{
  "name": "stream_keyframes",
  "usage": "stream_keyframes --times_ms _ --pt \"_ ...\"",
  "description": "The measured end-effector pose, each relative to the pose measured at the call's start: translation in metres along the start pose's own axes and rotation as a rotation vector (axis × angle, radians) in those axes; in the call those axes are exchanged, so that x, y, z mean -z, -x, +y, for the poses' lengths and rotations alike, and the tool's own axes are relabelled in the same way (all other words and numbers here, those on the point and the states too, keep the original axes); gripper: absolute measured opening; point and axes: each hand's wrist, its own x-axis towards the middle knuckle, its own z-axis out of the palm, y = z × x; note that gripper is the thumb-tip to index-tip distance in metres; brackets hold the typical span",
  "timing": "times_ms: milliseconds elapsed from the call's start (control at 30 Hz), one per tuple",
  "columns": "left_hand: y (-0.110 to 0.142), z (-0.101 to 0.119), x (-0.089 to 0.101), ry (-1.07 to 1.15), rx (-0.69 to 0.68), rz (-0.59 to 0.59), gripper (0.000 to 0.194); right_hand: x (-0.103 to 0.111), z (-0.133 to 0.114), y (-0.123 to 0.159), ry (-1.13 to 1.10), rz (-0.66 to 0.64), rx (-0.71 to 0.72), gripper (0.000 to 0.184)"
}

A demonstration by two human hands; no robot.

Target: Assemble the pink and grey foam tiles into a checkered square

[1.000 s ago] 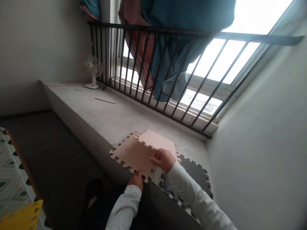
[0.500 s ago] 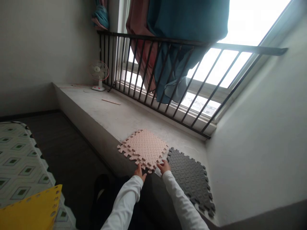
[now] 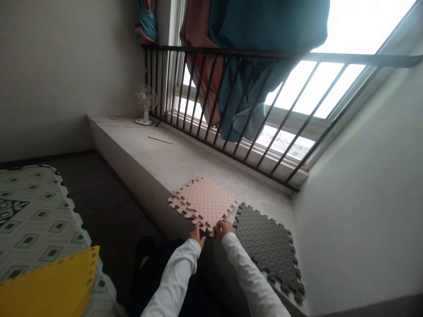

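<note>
A pink foam puzzle mat tile (image 3: 208, 198) lies on the pale ledge, with toothed edges doubled along its near left side, as if another pink tile is beneath. At its front edge is my left hand (image 3: 197, 236), its fingertips touching the teeth and the thumb spread apart. My right hand (image 3: 225, 227) has its fingers curled at the near right corner of the pink tile. To the right of that hand, a dark grey foam puzzle mat tile (image 3: 267, 246) lies flat on the ledge. My fingers hide part of the pink edge.
A black railing (image 3: 218, 149) runs along the ledge (image 3: 158, 160) before the window. Curtains (image 3: 264, 26) hang over it. A small fan (image 3: 144, 103) stands at the far end. Lower left are a patterned mat (image 3: 39, 220) and a yellow sheet with holes (image 3: 56, 281).
The view has shifted, so everything appears a little further right. My right hand sits closer against the pink tile's corner, and the white patch beside it is now mostly hidden.
</note>
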Motion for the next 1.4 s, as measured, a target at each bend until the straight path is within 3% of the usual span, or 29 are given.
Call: stream_keyframes --times_ms 133,300,633,933,1033,1133,1267,1333,1400 --pt "-0.001 0.001 0.001 -0.01 0.033 0.003 0.052 -0.002 0.009 0.003 -0.037 0.032 0.152 0.009" --pt "-0.004 0.002 0.0 -0.031 0.042 -0.009 0.05 -0.005 0.026 0.005 -0.043 0.078 0.205 0.011" --pt "-0.002 0.004 0.001 -0.116 0.043 0.014 0.037 -0.005 0.018 0.002 -0.044 0.072 0.191 0.014" --pt "-0.003 0.001 0.002 -0.138 0.015 -0.007 0.042 -0.003 0.013 0.008 0.011 0.063 0.17 0.017" --pt "-0.004 0.0 0.001 -0.152 0.003 0.006 0.045 -0.001 0.018 0.017 0.011 0.09 0.123 0.028" --pt "-0.006 -0.003 0.0 -0.133 -0.019 0.018 0.046 0.001 0.038 0.038 0.025 0.137 0.018 0.037" --pt "-0.01 -0.008 -0.003 -0.004 0.002 0.04 0.041 0.006 0.092 0.082 0.066 0.206 -0.225 0.031" --pt "-0.013 -0.011 -0.004 0.132 0.044 0.091 0.036 0.011 0.125 0.106 0.092 0.208 -0.38 0.03" --pt "-0.017 -0.012 -0.006 0.377 0.173 0.087 0.033 0.016 0.153 0.13 0.129 0.16 -0.527 0.031"
